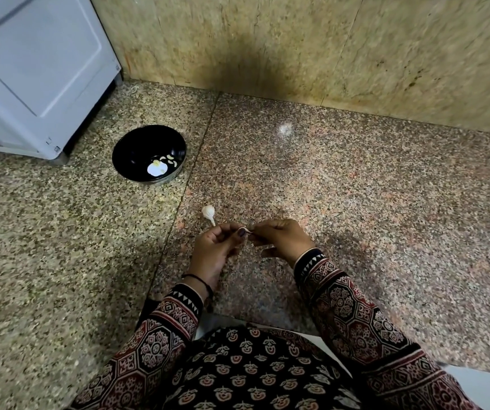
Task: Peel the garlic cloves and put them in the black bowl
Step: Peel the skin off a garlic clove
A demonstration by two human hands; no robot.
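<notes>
Black bowl, glossy; inside it pale yellow cloves and a white bulb. Right of the bowl: white garlic bulb on speckled pinkish-brown granite floor. Left of it: white appliance. Sleeves maroon-black, block-printed geometric pattern.

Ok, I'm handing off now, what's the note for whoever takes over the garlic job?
Left hand and right hand: both pinch one small clove between their fingertips, mid-peel.
Bowl: on the floor, front-left, holding a few peeled cloves and a larger white piece.
Garlic bulb: on the floor just beyond the hands.
Done: some cloves in.
Left: finish this clove, drop it in, then the bulb.
</notes>
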